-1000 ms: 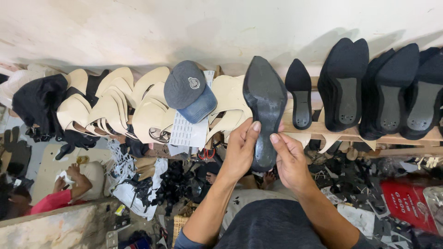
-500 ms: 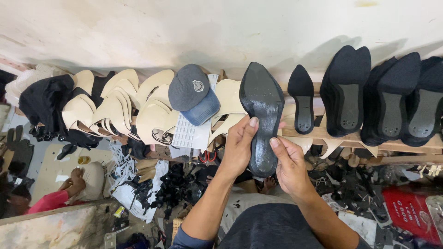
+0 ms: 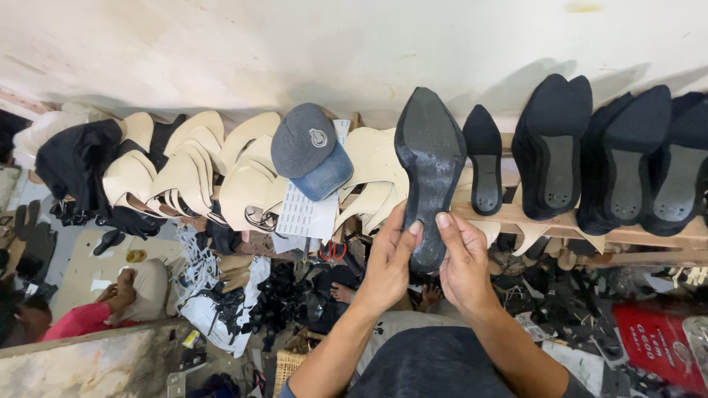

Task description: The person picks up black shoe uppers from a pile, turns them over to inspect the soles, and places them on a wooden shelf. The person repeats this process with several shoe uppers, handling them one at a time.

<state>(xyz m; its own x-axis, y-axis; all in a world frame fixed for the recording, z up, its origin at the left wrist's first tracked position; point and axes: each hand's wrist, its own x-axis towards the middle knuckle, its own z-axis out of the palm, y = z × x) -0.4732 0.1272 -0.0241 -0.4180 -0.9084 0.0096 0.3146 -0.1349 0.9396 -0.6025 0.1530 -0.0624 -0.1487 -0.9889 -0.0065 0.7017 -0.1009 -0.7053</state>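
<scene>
Both hands, left hand [image 3: 385, 265] and right hand [image 3: 463, 267], hold a narrow grip on the black pointed shoe [image 3: 430, 166], sole up, just right of the grey cap [image 3: 308, 149].

The black shoe sole [image 3: 430, 169] I hold looks like rubber, matt overall, with a scuffed, slightly glossy patch across the forepart. Black shoes [image 3: 590, 158] on the rack show matt, cloth-like uppers and smoother grey sole inserts. The rack rail [image 3: 627, 236] is bare, unfinished wood. The cream uppers [image 3: 192, 173] look like smooth, faintly sheened leather or synthetic. The cap [image 3: 310, 151] is grey and blue woven cloth. The wall [image 3: 295, 51] is rough, stained plaster.
</scene>
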